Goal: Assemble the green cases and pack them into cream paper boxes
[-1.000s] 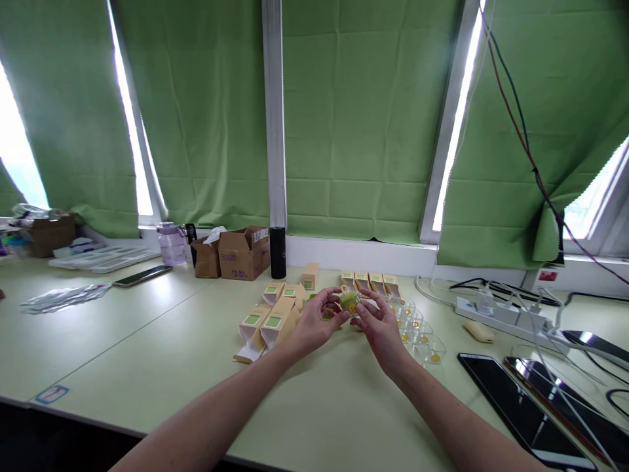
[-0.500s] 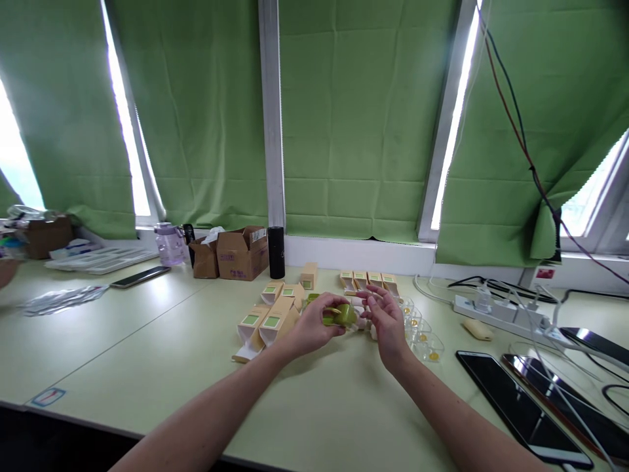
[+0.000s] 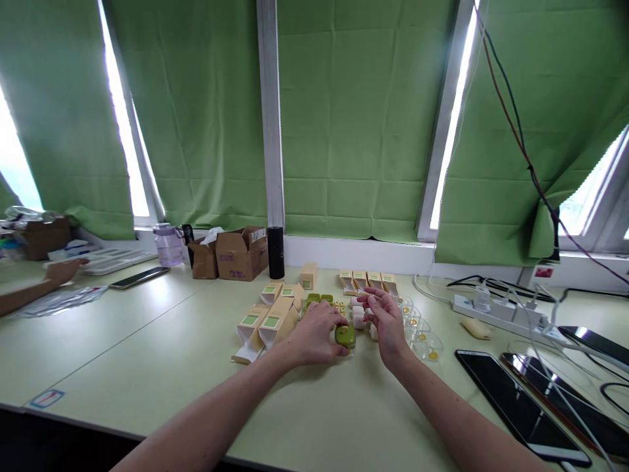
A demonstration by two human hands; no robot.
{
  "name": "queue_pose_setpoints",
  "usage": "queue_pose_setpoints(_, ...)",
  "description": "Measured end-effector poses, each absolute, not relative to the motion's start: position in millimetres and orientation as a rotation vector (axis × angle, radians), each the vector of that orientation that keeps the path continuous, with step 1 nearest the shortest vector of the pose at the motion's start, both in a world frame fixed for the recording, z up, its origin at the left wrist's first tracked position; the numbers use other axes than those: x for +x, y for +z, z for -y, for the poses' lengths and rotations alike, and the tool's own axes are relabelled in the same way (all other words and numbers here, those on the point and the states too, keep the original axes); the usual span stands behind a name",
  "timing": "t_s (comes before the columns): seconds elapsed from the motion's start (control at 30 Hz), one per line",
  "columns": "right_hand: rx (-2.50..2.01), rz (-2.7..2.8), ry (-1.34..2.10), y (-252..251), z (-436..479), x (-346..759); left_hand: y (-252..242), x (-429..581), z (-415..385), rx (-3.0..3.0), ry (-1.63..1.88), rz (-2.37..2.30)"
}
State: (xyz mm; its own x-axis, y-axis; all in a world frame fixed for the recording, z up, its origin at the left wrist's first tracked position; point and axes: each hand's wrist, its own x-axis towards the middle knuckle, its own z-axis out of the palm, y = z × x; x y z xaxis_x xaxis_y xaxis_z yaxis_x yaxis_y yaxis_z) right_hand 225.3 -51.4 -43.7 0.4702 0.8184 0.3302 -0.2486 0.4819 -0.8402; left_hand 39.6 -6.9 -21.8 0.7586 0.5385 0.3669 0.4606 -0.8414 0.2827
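My left hand (image 3: 318, 331) is wrapped over a small glossy green plastic piece (image 3: 346, 336) low above the table. Behind it stand more green pieces (image 3: 319, 298), with small yellow pieces (image 3: 339, 307) beside them. My right hand (image 3: 386, 322) hovers to the right, thumb and fingertips pinched together; whatever they hold is too small to make out. Under its fingers are white rounded pieces (image 3: 358, 317). Clear plastic cups with yellow centres (image 3: 426, 345) stand in a row right of that hand. Open cardboard boxes with green labels (image 3: 274, 322) lie left of my left hand.
More small boxes (image 3: 368, 282) line up behind. A black cylinder (image 3: 276, 253) and a brown carton (image 3: 242, 254) stand near the wall. To the right lie a tablet (image 3: 521, 405), cables and a power strip (image 3: 511, 320). Another person's hand (image 3: 66, 271) is far left.
My left hand has turned palm down and lowered the green piece toward the table. The right hand has barely moved. Another person's hand and forearm have reached in farther from the left.
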Motion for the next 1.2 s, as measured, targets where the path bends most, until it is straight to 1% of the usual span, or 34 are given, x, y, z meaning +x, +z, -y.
queue_pose_setpoints(0.33,-0.867,0.791,0.760,-43.0,51.5,224.8,-28.8,41.0,8.0,2.833,0.575,-0.794)
queue_pose_setpoints(0.5,-0.868,0.789,0.762,-44.5,51.0,225.4,-22.4,38.4,11.8,2.856,0.555,-0.783)
queue_pose_setpoints(0.67,-0.878,0.760,0.714,-42.6,50.6,229.0,-3.7,34.2,-1.5,2.789,0.796,-0.806)
queue_pose_setpoints(0.73,-0.881,0.750,0.704,-41.0,50.4,230.1,3.7,35.8,-13.0,2.782,0.834,-0.841)
queue_pose_setpoints(0.83,-0.887,0.737,0.690,-39.5,49.7,230.2,11.3,45.4,-34.2,2.881,0.766,-0.878)
queue_pose_setpoints(0.93,-0.893,0.726,0.686,-38.8,49.5,229.0,12.7,63.5,-59.9,2.973,0.503,-0.924)
queue_pose_setpoints(1.2,-0.887,0.742,0.688,-38.0,49.9,229.4,-7.5,124.8,-118.2,2.894,0.105,-1.062)
